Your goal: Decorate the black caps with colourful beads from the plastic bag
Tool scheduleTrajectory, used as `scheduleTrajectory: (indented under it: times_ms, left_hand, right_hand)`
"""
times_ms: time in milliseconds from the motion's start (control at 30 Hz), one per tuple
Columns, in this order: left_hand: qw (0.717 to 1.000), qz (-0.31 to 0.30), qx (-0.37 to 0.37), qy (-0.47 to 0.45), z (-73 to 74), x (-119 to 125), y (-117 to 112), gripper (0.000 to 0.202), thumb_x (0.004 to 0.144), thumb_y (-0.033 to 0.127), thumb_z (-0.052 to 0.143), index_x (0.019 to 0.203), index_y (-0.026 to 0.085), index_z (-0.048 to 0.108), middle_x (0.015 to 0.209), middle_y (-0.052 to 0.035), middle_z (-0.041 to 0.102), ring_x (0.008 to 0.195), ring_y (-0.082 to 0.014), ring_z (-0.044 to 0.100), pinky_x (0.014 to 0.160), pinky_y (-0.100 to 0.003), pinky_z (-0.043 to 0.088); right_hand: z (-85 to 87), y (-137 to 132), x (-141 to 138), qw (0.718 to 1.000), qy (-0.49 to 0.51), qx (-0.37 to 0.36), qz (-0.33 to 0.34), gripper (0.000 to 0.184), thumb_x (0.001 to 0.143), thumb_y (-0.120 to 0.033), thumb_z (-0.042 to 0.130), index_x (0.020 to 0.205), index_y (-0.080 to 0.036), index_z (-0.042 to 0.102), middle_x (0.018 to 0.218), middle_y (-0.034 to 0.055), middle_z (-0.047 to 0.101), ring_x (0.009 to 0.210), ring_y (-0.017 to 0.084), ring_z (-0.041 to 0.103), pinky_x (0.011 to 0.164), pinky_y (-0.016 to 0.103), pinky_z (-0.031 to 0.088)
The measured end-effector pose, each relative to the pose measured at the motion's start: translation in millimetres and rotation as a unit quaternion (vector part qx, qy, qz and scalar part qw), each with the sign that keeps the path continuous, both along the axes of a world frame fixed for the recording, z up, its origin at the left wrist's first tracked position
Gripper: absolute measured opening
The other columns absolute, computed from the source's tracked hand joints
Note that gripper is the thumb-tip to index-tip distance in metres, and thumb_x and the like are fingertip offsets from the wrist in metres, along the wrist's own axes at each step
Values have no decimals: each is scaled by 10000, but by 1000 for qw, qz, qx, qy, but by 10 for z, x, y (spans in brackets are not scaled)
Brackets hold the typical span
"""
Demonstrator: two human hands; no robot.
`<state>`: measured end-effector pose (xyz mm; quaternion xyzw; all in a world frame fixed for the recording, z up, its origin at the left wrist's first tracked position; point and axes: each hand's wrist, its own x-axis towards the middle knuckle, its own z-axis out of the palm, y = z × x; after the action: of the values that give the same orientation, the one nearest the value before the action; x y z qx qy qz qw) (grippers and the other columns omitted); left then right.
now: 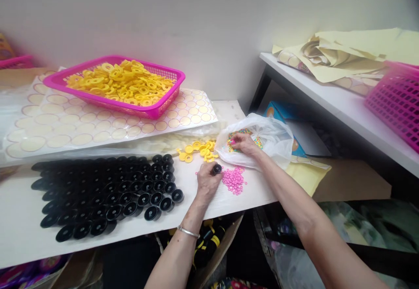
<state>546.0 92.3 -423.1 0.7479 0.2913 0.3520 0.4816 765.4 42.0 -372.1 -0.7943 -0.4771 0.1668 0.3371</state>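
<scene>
Currently, left hand (208,180) over the worktop (19,219); its grip is closed around one cup (217,169), black, short, cylindrical, glossy, mouth showing. Metal bangle (188,232) at that wrist. Right hand (247,144) is at the mouth of a bag (276,136), thin, whitish, crumpled film, with tiny multicoloured beads (258,142) inside. Its fingers are bunched; a pink spot shows at the tips, too small to identify, so cannot tell whether that grip has hold of anything. Just beside the held cup: loose heap of pink bits (233,180), small, rounded. Behind: yellow rings (203,150), flat, smooth. To the left, other cups (131,209) in close rows. Beyond these, pink lattice basket (157,111), heaped with more rings, resting on sheets (83,138) printed with circles.
</scene>
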Motion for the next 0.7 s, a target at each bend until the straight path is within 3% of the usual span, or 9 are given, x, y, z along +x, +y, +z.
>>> scheduleTrajectory:
  times_ms: [100, 233, 333, 400, 567, 700]
  left_hand:
    - [1000, -6, -8, -11, -25, 7, 11, 243, 617, 157, 684, 854, 207, 673, 798, -3, 583, 801, -154, 552, 725, -277, 451]
    - [1000, -11, -21, -17, -5, 15, 5, 242, 623, 163, 682, 862, 201, 671, 806, 1, 580, 784, -141, 550, 710, -262, 444]
    - [999, -9, -26, -18, 26, 20, -12, 229, 610, 159, 695, 834, 194, 672, 796, 1, 579, 763, -136, 546, 689, -254, 438]
    - [999, -5, -29, -19, 38, 26, -20, 219, 599, 168, 712, 814, 189, 672, 774, 2, 583, 740, -134, 543, 668, -252, 431]
    - [999, 2, -21, -31, 23, 40, -22, 219, 596, 216, 743, 804, 191, 679, 750, 4, 603, 725, -133, 544, 689, -255, 428]
    - [999, -2, -11, -32, -2, 43, -16, 200, 610, 241, 735, 798, 195, 684, 748, 5, 609, 731, -134, 549, 683, -249, 429]
  right_hand:
    - [-52, -72, -11, 996, 63, 62, -14, 280, 639, -357, 598, 811, -136, 580, 701, -7, 594, 622, 124, 540, 614, 250, 457]
    - [-9, -120, -56, 977, 158, 139, -22, 292, 586, -362, 658, 763, -138, 592, 699, -1, 596, 623, 122, 528, 630, 264, 447]
    - [114, -146, -175, 960, 224, 167, 18, 250, 564, -305, 697, 738, -142, 624, 721, 2, 606, 663, 133, 534, 661, 269, 432]
    - [210, -166, -311, 961, 228, 145, 67, 214, 576, -272, 692, 739, -146, 634, 722, -4, 602, 665, 132, 527, 647, 256, 418]
    - [349, -217, -652, 970, 147, 61, 182, 103, 660, -220, 619, 733, -149, 634, 672, -18, 566, 628, 121, 488, 586, 228, 365]
    - [424, -250, -798, 975, -89, -25, 203, 86, 709, -132, 570, 748, -154, 643, 710, 12, 579, 750, 162, 503, 652, 250, 354]
